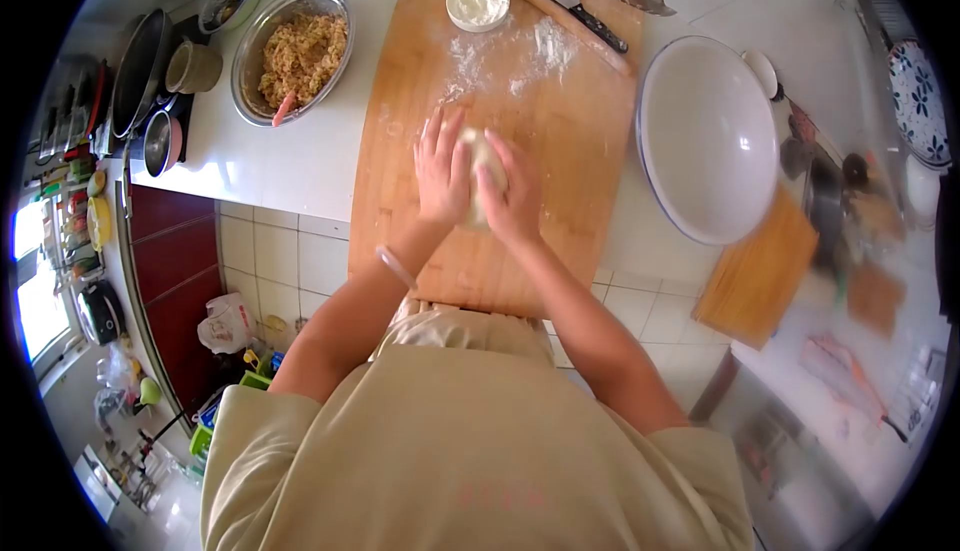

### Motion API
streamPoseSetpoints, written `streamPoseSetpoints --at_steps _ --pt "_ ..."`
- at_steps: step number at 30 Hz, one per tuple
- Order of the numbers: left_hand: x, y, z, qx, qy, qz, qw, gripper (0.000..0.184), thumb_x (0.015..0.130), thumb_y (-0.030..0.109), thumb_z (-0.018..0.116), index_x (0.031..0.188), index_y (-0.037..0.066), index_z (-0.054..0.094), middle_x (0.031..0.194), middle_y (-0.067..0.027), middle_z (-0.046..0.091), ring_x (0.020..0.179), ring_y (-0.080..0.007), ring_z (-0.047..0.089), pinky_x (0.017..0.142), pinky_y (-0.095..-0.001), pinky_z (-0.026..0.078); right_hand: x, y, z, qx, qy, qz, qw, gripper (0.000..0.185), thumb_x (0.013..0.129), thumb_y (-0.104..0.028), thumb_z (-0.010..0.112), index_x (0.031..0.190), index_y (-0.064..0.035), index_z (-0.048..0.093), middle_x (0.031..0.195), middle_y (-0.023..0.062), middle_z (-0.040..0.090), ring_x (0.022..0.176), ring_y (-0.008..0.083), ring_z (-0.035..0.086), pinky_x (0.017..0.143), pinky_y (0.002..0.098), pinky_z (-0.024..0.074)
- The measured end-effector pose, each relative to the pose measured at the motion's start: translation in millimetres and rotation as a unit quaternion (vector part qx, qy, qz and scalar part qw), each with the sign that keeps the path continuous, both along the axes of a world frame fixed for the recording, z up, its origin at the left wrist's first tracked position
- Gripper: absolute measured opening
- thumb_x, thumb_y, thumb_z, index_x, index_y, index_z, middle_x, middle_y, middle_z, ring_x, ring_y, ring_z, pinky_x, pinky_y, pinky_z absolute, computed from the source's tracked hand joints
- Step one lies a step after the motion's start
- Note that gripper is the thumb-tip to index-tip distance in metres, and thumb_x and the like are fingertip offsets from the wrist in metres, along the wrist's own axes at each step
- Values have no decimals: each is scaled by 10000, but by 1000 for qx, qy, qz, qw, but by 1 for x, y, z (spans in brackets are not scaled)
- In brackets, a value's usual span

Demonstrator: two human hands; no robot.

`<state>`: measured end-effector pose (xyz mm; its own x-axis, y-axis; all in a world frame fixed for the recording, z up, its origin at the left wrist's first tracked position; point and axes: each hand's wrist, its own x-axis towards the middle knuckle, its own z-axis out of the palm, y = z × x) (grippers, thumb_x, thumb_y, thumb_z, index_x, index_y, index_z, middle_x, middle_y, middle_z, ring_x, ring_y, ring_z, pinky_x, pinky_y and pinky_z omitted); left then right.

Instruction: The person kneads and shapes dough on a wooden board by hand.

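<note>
A pale lump of dough (474, 214) lies on the large wooden board (400, 151), between my two hands. My left hand (443, 173) presses against its left side, with the fingers stretched toward the far end of the board. On the other side my right hand (510, 186) is cupped against the dough, its fingers curved over it. Beyond them, white flour (555, 43) is scattered on the board. A small white bowl of flour (478, 5) stands near the board's far edge, and a rolling pin (575, 26) rests at the far right beside a black-handled knife (590, 23).
At the left, a metal bowl (240, 76) holds filling and a pink-handled utensil. A large white basin (708, 141) stands right of the board, with a smaller cutting board (757, 271) below it. Pans (142, 71) and a jar (194, 68) are at the far left.
</note>
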<state>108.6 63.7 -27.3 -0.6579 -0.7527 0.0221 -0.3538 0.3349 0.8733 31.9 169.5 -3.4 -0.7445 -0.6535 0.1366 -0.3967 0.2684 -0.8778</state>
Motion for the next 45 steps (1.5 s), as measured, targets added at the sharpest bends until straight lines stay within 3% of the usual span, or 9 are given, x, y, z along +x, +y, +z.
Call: streamPoseSetpoints --at_steps 9,14,17,19,21,23,35,41,45 --pt "24 17 -19 -187 4 -89 978 530 1014 411 381 1403 90 544 1543 -281 376 1431 -485 348 1167 -589 240 4 42 -49 -70 156 -4 985 548 961 -514 542 1333 -121 630 1427 271 518 1275 451 521 1060 610 344" --pt "-46 -18 -8 -147 -47 -44 987 532 997 453 449 1369 102 596 1462 -225 496 1346 -389 467 1097 -522 353 -38 -3 -45 -10 -11 -101 995 477 1006 -400 519 1358 -92 613 1337 186 622 1236 325 586 1057 454 417" --pt "-74 -51 7 -26 -142 -66 987 576 990 512 480 1385 111 602 1398 -184 561 1289 -327 518 1057 -472 398 -60 -24 -31 -22 -205 -139 969 444 1041 -368 483 1362 -87 607 1307 149 652 1222 282 600 1046 393 435" --pt "-75 -86 12 398 115 -38 909 573 1011 513 466 1399 112 601 1400 -156 575 1289 -312 528 1080 -451 402 -56 -16 -22 -13 -226 -175 958 449 1064 -375 446 1357 -74 607 1312 151 650 1220 269 599 1047 411 432" --pt "-64 -87 6 436 173 -21 883 534 1047 452 423 1416 101 582 1456 -136 549 1340 -320 503 1129 -445 376 -51 7 -41 -56 -259 -119 957 438 1068 -354 446 1339 -51 610 1302 136 657 1213 274 602 1053 426 428" --pt "-48 -43 3 122 -28 -38 991 527 1064 403 393 1449 74 538 1520 -163 486 1421 -344 425 1182 -442 315 -30 -18 -5 -12 -216 -127 968 424 1063 -340 459 1325 -45 613 1306 145 650 1217 294 598 1055 435 426" --pt "42 31 -14 -172 -39 -127 976 633 1019 431 310 1494 33 439 1592 -242 351 1497 -392 308 1227 -526 134 12 49 -44 -58 163 20 985 434 999 -366 488 1322 -117 637 1430 248 531 1287 440 533 1075 579 381" --pt "-44 -15 -2 -124 -139 -94 978 568 973 444 474 1457 148 508 1524 -158 464 1401 -358 430 1139 -535 310 -38 -1 -50 -50 15 -75 996 444 1033 -351 441 1324 -73 629 1337 206 615 1258 378 565 1061 462 418" --pt "-80 -75 -44 170 -15 -120 978 559 1017 487 458 1438 131 551 1504 -121 505 1370 -292 465 1122 -493 348 -54 -22 -31 -79 -317 -188 926 430 1052 -370 486 1300 -51 632 1285 145 655 1180 242 603 1018 393 448"
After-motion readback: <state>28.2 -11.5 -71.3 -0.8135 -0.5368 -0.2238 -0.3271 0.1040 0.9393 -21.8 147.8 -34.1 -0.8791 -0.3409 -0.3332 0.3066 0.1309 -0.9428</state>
